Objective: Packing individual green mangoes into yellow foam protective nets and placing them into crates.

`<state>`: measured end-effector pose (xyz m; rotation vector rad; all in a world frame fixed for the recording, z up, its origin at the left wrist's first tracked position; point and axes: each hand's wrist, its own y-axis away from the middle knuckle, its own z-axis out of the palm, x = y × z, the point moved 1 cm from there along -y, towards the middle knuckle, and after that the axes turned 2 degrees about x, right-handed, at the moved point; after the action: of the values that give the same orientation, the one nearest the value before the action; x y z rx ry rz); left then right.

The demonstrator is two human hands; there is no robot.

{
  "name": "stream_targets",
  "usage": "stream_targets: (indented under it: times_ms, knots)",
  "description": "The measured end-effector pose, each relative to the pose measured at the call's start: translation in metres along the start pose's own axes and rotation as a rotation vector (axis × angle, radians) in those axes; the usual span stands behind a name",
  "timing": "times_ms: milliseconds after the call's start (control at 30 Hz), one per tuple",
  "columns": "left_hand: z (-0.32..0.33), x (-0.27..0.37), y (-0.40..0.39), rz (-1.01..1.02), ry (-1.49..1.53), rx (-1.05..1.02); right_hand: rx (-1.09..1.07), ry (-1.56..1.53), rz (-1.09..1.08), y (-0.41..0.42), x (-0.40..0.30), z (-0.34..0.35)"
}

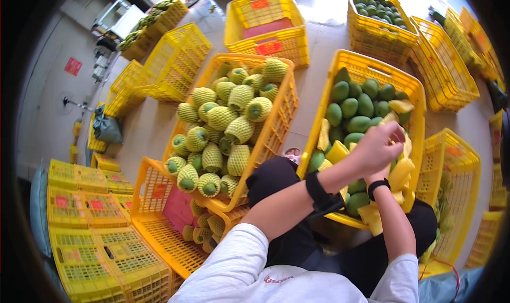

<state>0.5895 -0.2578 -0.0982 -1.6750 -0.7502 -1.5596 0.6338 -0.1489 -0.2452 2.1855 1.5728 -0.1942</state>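
Green mangoes point(365, 105) fill a yellow plastic crate point(418, 96) in front of me, with yellow foam net sleeves point(400, 174) lying loose over them. My left hand point(379, 147) is above the crate, fingers curled; whether something is between them cannot be made out. Below it, my right hand point(377, 176) is partly hidden by my left hand and forearm, close to the sleeves and fruit. To the left, an orange-yellow crate point(289, 100) is heaped with mangoes in foam net sleeves point(223, 118). Both my wrists wear black bands.
Below the sleeved fruit, an orange crate point(175, 249) holds more sleeved fruit. Another yellow crate point(464, 187) with sleeved fruit stands at right. Beyond are a yellow crate point(299, 38) and a mango-filled crate point(378, 34). Stacked crates point(91, 231) line the lower left.
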Motion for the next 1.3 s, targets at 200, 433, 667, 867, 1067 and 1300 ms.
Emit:
stream_targets:
  times_ms: [200, 433, 667, 867, 1067, 1300]
  knots:
    - [0.013, 0.001, 0.001, 0.027, -0.056, 0.08, -0.008, -0.043, -0.012, -0.009, 0.032, 0.017]
    - [0.01, -0.005, -0.002, 0.0, -0.06, 0.06, 0.008, 0.043, 0.163, -0.011, 0.024, 0.026]
    - [-0.002, -0.018, -0.011, -0.026, -0.172, 0.001, 0.079, 0.271, 0.073, -0.001, 0.01, 0.019]
    - [0.007, -0.026, -0.004, -0.086, -0.174, -0.11, -0.126, 0.205, 0.025, -0.017, 0.036, 0.025]
    - [0.01, -0.039, -0.005, -0.113, -0.158, -0.217, -0.04, 0.282, 0.023, -0.006, 0.03, 0.024]
    - [-0.015, -0.039, -0.002, -0.019, -0.654, -0.163, 0.145, -0.077, 0.034, 0.014, -0.001, -0.034]
